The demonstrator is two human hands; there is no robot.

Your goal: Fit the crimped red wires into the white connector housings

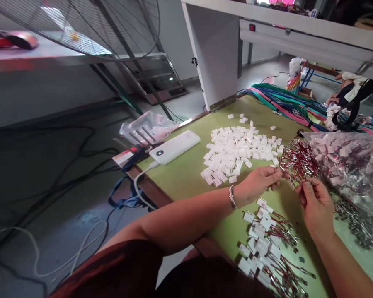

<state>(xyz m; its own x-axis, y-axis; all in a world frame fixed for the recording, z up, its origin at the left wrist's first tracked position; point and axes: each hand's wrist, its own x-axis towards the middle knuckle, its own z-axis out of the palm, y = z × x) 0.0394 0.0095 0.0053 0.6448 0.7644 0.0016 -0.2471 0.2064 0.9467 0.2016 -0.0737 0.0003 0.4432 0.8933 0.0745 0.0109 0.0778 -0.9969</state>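
My left hand [269,178], with a metal bracelet at the wrist, is closed in a pinch near the heap of short red wires [300,159]; what it grips is too small to name. Just right of it, my right hand [315,196] also pinches, its fingertips on a thin red wire. A pile of white connectors [233,149] lies beyond my left hand. Nearer my body, white connectors with red wires attached [262,244] form a second group. Dark metal pieces [357,223] lie right of my right hand.
A white power bank [175,147] with a cable sits at the table's left. A clear bag of white connectors [351,161] lies at right. Long coloured wires [276,99] cover the far edge. A large fan [112,25] stands at upper left. Another person's hand [332,98] shows at far right.
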